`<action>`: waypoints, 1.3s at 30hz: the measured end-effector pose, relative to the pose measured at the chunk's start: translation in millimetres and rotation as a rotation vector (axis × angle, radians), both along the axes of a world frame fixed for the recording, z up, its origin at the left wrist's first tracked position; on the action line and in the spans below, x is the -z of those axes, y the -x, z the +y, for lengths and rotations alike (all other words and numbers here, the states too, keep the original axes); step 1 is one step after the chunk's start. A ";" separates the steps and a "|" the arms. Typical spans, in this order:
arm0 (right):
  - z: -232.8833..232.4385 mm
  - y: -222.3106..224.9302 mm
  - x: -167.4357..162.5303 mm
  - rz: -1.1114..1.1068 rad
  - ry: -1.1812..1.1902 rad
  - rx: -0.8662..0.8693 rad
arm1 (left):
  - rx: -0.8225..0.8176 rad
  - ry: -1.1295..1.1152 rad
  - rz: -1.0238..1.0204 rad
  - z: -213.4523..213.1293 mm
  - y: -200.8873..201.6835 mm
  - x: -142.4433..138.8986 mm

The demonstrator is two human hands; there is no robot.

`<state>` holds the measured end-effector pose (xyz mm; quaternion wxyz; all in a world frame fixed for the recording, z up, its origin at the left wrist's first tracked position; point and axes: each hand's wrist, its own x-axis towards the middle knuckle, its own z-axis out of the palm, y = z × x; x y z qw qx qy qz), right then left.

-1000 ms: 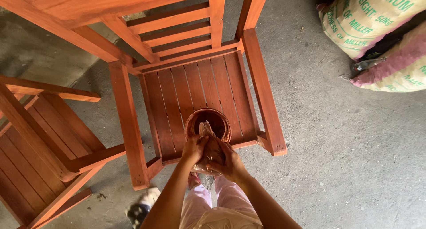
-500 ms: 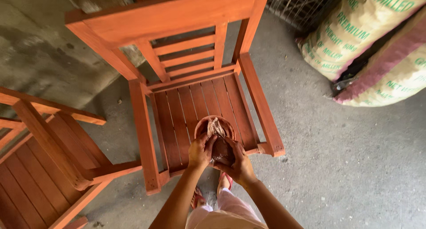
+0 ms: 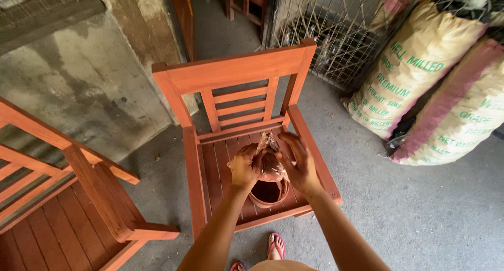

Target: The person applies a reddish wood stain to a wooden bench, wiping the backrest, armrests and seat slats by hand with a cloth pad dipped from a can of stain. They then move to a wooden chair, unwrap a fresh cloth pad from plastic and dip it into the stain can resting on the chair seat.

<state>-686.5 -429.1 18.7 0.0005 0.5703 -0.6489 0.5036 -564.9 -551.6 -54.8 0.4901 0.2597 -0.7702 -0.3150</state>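
A reddish-brown wooden chair (image 3: 235, 71) with a slatted seat stands in front of me. On the front of its seat sits a round brown bowl (image 3: 269, 196). Above the bowl, my left hand (image 3: 245, 165) grips a stained, crumpled rag (image 3: 270, 156) whose top end sticks up. My right hand (image 3: 298, 165) has its fingers spread and presses against the rag's right side. Both hands are smeared brown. My feet in red sandals (image 3: 275, 245) show below the seat.
A second slatted chair (image 3: 79, 197) of the same colour stands at the left. Two large stuffed sacks (image 3: 420, 76) lean at the right, in front of a wire mesh fence (image 3: 336, 34). A stained concrete wall (image 3: 79, 82) is behind; the floor is grey concrete.
My view has tilted up, so the chair's backrest, the wall and the sacks now show. My hands have lifted the rag up out of the bowl.
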 end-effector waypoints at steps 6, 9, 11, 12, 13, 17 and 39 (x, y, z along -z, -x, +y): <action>-26.1 -8.8 -54.0 0.053 -0.049 0.062 | -0.023 0.035 0.051 -6.5 -14.5 -33.5; -35.4 -18.3 -56.2 -0.022 -0.101 0.084 | -0.025 -0.055 0.004 -7.3 -19.9 -42.1; -39.8 -22.3 -53.7 -0.113 -0.112 0.076 | -0.017 -0.096 0.070 -8.3 -24.6 -43.6; -41.8 -23.0 -52.3 -0.144 -0.110 0.071 | -0.014 -0.117 0.104 -8.7 -27.1 -43.5; -43.7 -23.2 -50.9 -0.175 -0.107 0.065 | -0.014 -0.149 0.069 -9.3 -30.1 -43.0; -53.9 -21.4 -48.4 -0.163 -0.090 0.123 | 0.015 -0.183 0.047 -15.5 -38.0 -44.5; -114.4 74.1 -11.8 -0.065 -0.273 -0.049 | 0.213 -0.273 -0.184 -103.8 40.3 -47.1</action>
